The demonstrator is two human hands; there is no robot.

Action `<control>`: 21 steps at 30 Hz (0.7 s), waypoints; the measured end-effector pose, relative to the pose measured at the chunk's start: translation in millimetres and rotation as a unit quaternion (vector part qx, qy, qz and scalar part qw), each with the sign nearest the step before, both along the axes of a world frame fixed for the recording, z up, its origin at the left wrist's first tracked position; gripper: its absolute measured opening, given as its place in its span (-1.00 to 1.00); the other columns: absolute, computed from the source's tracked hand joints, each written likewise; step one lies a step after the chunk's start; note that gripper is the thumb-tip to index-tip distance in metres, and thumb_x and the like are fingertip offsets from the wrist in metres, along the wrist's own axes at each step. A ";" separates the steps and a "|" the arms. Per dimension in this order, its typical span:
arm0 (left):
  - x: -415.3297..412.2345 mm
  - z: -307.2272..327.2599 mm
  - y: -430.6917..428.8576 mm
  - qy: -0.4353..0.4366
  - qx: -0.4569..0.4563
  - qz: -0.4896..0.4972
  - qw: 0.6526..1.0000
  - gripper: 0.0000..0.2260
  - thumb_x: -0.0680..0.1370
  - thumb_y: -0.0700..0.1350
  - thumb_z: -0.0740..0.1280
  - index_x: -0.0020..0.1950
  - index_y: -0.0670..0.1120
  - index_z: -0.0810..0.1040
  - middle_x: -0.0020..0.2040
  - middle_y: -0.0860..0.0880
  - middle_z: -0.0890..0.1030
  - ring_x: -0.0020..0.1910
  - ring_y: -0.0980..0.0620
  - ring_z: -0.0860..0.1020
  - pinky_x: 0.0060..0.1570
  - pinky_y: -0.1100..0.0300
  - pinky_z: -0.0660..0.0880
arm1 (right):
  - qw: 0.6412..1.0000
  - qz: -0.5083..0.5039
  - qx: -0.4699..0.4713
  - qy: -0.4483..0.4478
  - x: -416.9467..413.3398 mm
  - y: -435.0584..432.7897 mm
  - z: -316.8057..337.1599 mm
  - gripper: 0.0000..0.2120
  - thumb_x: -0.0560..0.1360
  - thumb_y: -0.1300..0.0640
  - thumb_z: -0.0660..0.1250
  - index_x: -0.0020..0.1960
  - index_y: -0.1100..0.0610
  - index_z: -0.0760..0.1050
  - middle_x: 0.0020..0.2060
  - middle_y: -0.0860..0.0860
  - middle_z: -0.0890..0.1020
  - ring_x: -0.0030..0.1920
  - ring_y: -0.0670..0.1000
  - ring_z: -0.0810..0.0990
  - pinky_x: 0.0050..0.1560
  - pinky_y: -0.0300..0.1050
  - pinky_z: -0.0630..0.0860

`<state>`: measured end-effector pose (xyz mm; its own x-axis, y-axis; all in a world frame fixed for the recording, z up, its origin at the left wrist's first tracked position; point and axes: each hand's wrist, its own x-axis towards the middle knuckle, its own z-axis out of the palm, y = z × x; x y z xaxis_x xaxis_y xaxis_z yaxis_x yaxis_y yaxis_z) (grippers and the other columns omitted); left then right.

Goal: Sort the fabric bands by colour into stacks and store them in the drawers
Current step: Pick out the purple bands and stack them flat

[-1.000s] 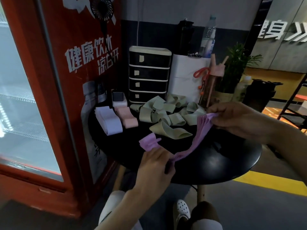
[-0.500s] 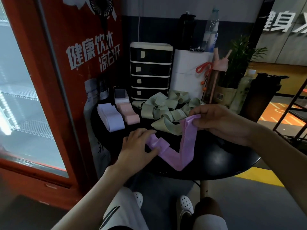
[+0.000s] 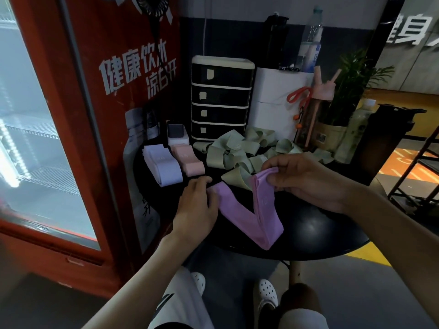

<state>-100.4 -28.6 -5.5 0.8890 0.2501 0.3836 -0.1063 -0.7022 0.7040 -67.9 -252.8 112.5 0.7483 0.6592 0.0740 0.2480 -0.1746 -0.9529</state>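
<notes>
— Purple fabric band (image 3: 240,219), nearest of everything and well in front of the drawer unit (image 3: 222,98). Lying bent in a V on the round black table (image 3: 320,229). Soft, light and limp by the look; no stiffness to keep a fold unaided.

— Slippery?

— Probably not. Woven, likely to cling a little to the tabletop. Best taken flat at the two ends, edges matched, then smoothed down from the bend.

— Hands?

— Left hand (image 3: 194,210) palm down, fingers fairly straight, pressing the band's left end onto the table. Right hand (image 3: 306,181) pinching the other end between thumb and fingers, lifted just off the surface.

— Different from a second back?

— Yes. Then stretched in the air off the near table edge, both ends gripped. Half a second back, already down on the table, a small folded tab showing by the left fingers. Now flatter, tab hidden under the hand.

— Further on, toward the drawer unit?

— Loose heap of green bands (image 3: 237,153) just behind the right hand, unsorted. Then the lavender stack (image 3: 164,165) and pink stack (image 3: 188,160) side by side, near the unit's front left corner. All four drawers closed; storing apparently not yet begun.
</notes>
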 end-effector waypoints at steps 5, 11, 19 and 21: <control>0.3 1.4 3.3 0.027 -0.010 -0.018 0.999 -0.69 0.63 -0.07 0.22 0.38 -0.04 0.44 0.29 -0.05 0.53 0.25 -0.06 0.50 0.27 -0.08 0.44 | 1.000 -0.024 -0.005 0.002 8.0 13.0 -6.9 -0.86 0.53 0.34 0.30 0.04 0.22 0.59 -0.09 0.08 0.66 -0.04 0.02 0.61 0.05 -0.10 0.54; 2.4 -0.7 7.5 0.026 -0.003 -0.032 0.999 -0.74 0.56 -0.12 0.38 0.25 -0.02 0.53 0.14 0.03 0.59 0.14 0.01 0.54 0.23 0.02 0.46 | 0.996 -0.067 -0.046 -0.021 18.1 39.1 -26.2 -0.79 0.52 0.36 0.33 0.12 0.19 0.56 -0.05 0.10 0.68 -0.05 -0.04 0.63 -0.03 -0.21 0.57; 4.2 8.6 7.8 0.052 -0.069 -0.022 0.996 -0.77 0.64 -0.17 0.16 0.05 0.02 0.60 -0.07 0.09 0.65 -0.02 0.06 0.59 -0.01 0.17 0.44 | 0.993 -0.080 -0.084 -0.026 33.4 70.4 -50.9 -0.71 0.51 0.34 0.34 0.21 0.15 0.51 -0.05 0.12 0.67 -0.06 -0.06 0.61 0.03 -0.16 0.52; 0.7 11.5 6.1 0.045 -0.089 -0.020 0.995 -0.75 0.66 -0.08 0.14 -0.06 -0.01 0.59 -0.12 0.04 0.64 -0.04 0.00 0.59 0.00 0.10 0.46 | 0.992 -0.082 -0.089 -0.025 35.6 74.1 -54.4 -0.69 0.52 0.34 0.33 0.24 0.14 0.49 -0.02 0.18 0.67 -0.04 -0.03 0.61 0.04 -0.15 0.52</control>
<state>-99.7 -22.5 6.1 0.9282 0.2713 0.2547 -0.0619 -0.5624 0.8246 -32.2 -178.6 58.1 0.8447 0.5352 0.0079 0.2491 -0.3800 -0.8908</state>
